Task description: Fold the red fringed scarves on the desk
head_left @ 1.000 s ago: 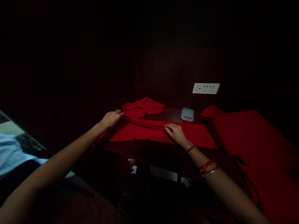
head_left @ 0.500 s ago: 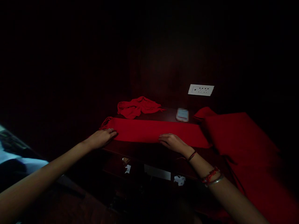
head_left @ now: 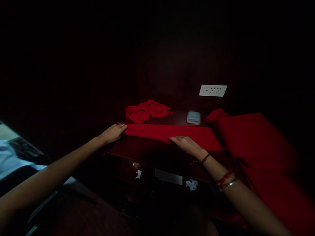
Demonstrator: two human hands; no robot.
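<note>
Left hand (head_left: 113,132) lies at the left end of the red cloth (head_left: 157,131), fingers stretched onto its corner; too dim to tell whether it pinches or only presses. Right hand (head_left: 187,144) is flat, palm down, fingers loosely together on the near edge at mid-length. Between and beyond the hands the cloth lies on the dark table (head_left: 145,154) as one long narrow band, edges fairly even. Judged from this, a lengthwise fold is in place, while the band remains at full length, its right end running past the right hand toward a large red fabric mass (head_left: 258,144). Beyond the left hand sits a crumpled red cloth (head_left: 145,111), unfolded. Beyond the right hand lies a small pale packet (head_left: 193,117), blurred, just behind the band, and a white socket plate (head_left: 213,90) is on the wall. Below the hands, a shelf with paper scraps (head_left: 192,184). Band and fabric mass meet at the right; that end looks crowded.
</note>
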